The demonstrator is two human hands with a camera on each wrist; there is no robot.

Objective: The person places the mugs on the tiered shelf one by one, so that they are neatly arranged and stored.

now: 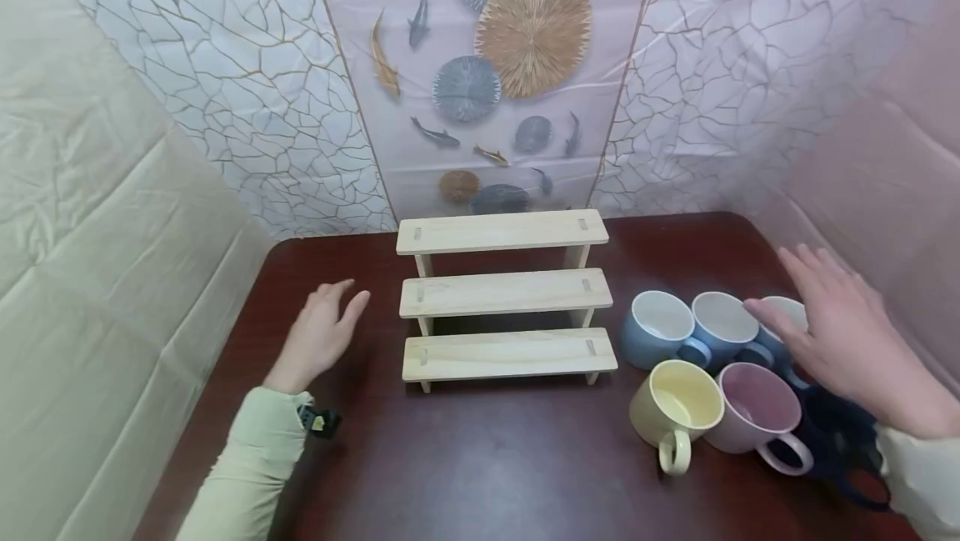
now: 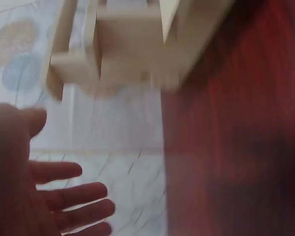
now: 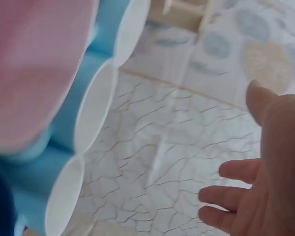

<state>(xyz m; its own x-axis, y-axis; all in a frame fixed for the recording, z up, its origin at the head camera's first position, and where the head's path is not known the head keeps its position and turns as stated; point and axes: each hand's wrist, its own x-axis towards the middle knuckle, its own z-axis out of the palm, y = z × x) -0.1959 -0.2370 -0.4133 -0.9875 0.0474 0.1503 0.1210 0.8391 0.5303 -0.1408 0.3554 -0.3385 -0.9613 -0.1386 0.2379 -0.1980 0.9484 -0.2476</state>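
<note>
Left of a three-step wooden shelf (image 1: 506, 295), my left hand (image 1: 318, 337) is held with fingers extended, touching nothing. In the left wrist view its fingers (image 2: 78, 196) are spread beside the blurred shelf. My right hand (image 1: 851, 333), also with straight fingers and holding nothing, hovers over the mugs at the right and partly hides some of them. Behind stand a blue mug (image 1: 645, 341), another blue mug (image 1: 723, 328) and a third blue mug (image 1: 783, 316). In front are a yellow mug (image 1: 667, 408), a pink mug (image 1: 757, 412) and a dark navy mug (image 1: 825, 433).
The dark reddish-brown table (image 1: 465, 458) carries the shelf near its back edge. Patterned cloth (image 1: 270, 66) hangs behind, with pale cloth walls on the left (image 1: 97, 257) and right (image 1: 885, 166). The mugs stand close together, handles mostly toward the front right.
</note>
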